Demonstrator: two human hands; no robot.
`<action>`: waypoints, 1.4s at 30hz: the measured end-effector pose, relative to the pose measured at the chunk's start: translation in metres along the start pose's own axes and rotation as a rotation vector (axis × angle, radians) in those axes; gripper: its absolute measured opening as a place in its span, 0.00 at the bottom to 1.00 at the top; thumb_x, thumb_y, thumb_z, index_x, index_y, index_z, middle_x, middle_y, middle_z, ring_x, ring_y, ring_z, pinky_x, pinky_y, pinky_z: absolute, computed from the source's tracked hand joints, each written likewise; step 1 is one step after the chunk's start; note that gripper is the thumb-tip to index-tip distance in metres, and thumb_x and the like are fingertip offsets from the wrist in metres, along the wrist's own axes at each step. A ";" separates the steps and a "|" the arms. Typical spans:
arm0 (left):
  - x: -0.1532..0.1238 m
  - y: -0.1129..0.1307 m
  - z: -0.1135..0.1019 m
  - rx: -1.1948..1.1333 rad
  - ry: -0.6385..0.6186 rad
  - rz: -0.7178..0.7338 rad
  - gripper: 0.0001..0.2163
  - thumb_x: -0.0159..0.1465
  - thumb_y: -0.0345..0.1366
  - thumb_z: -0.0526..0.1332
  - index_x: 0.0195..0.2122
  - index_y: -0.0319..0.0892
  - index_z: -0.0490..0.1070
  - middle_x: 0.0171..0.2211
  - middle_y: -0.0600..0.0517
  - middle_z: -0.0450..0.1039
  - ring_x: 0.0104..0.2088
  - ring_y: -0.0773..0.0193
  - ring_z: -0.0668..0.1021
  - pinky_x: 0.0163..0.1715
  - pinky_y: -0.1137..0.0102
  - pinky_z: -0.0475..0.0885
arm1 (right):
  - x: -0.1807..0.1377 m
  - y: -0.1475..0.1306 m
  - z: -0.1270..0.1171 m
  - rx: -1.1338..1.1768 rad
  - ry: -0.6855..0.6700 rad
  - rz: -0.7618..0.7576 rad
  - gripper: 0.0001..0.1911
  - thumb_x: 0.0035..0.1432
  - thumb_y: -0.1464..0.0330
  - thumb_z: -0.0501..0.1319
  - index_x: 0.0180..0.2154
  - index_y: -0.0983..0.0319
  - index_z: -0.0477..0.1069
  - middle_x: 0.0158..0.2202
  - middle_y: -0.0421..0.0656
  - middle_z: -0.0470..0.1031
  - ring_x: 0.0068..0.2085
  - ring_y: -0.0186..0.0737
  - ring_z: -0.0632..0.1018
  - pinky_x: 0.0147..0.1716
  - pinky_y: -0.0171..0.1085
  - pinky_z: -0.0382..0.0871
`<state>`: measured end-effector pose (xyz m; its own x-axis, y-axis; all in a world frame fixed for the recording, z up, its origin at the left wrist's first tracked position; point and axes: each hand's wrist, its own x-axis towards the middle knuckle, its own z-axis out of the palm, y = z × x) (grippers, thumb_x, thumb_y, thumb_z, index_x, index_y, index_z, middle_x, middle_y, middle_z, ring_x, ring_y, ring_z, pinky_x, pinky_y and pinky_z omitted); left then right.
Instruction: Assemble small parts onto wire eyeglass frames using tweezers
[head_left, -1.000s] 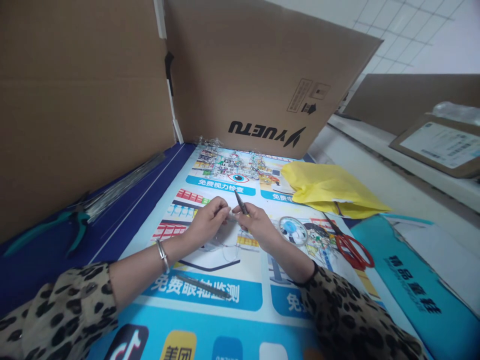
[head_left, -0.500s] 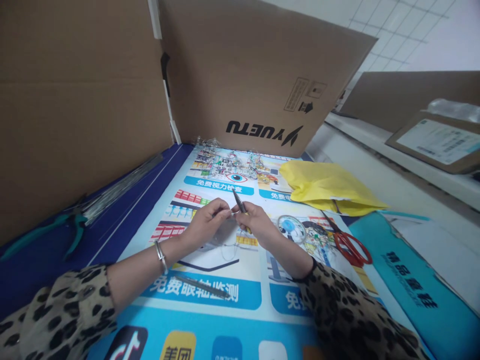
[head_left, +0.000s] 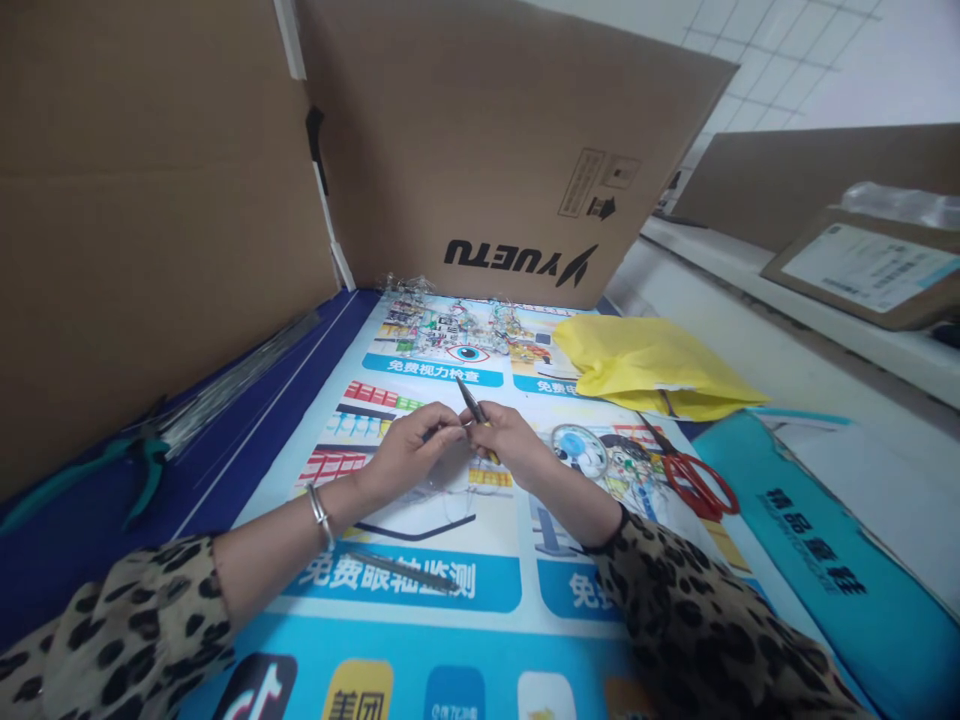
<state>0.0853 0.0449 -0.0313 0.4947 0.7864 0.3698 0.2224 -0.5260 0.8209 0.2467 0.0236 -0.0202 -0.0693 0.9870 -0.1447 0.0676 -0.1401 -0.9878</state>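
Over the middle of the printed sheet [head_left: 420, 395] my two hands meet at the fingertips. My left hand [head_left: 424, 440], a metal bangle on its wrist, is closed in a pinch; what lies between its fingers is too small to make out. In my right hand [head_left: 510, 440] is a slim, pointed dark metal tool [head_left: 470, 398], its tip turned up and away and a bit of yellow showing below the fingers. Close to my left wrist, a thin greyish strip or bundle [head_left: 405, 572] lies on the sheet.
Cardboard panels [head_left: 480, 130] stand behind and at left. Left lie teal-handled pliers [head_left: 142, 455] and a bundle of thin wires [head_left: 232, 385]. Tangled wire pieces [head_left: 472, 325] sit at the back. On the right are a yellow bag [head_left: 652, 365], red-handled scissors [head_left: 697, 485] and a clear round dish [head_left: 579, 452].
The view has shifted slightly. My fingertips stay together, with the left fingers a little more bent over the meeting point. The pointed tool remains in my right hand.
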 end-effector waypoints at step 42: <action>0.001 -0.002 -0.007 0.021 -0.054 0.034 0.08 0.63 0.37 0.51 0.31 0.42 0.66 0.27 0.55 0.69 0.29 0.70 0.72 0.32 0.73 0.66 | -0.002 -0.003 0.005 0.014 -0.055 0.059 0.08 0.40 0.72 0.57 0.29 0.62 0.66 0.15 0.32 0.64 0.15 0.26 0.62 0.15 0.27 0.52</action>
<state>0.0797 0.0484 -0.0297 0.5470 0.7494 0.3730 0.2222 -0.5596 0.7985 0.2421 0.0213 -0.0170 -0.1204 0.9713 -0.2051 0.0596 -0.1992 -0.9782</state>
